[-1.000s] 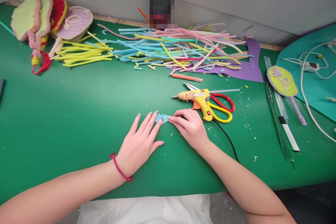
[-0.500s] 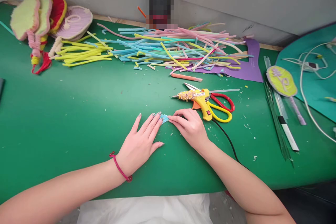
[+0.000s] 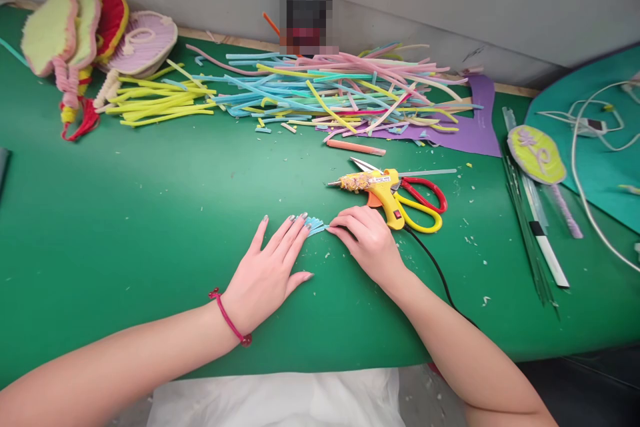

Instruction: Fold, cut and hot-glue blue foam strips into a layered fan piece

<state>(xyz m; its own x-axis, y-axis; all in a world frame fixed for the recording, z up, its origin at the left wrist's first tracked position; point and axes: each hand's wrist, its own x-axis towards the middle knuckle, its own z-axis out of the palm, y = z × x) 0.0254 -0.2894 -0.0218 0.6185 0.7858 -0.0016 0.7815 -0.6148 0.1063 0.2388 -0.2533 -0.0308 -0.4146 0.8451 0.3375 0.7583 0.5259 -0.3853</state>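
Note:
My left hand [image 3: 267, 267] lies flat on the green table [image 3: 150, 213], fingers stretched out, fingertips pressing on a small light-blue ridged piece [image 3: 314, 224]. My right hand [image 3: 365, 240] rests beside it with curled fingers, its fingertips touching the blue piece's right edge. A red cord bracelet circles my left wrist. Just behind the right hand lie a yellow glue gun [image 3: 377, 188] and red-and-yellow scissors [image 3: 423, 203].
A heap of coloured foam strips [image 3: 330, 90] and a yellow bundle [image 3: 155, 101] lie at the back, with finished fan-shaped pieces [image 3: 95, 33] at the far left. A purple sheet [image 3: 473, 130], thin green rods [image 3: 527, 227], a yellow-green fan [image 3: 537, 155] and white cables [image 3: 595, 147] sit right.
My right hand has shifted slightly rightward along the blue piece. The left hand stays flat in place.

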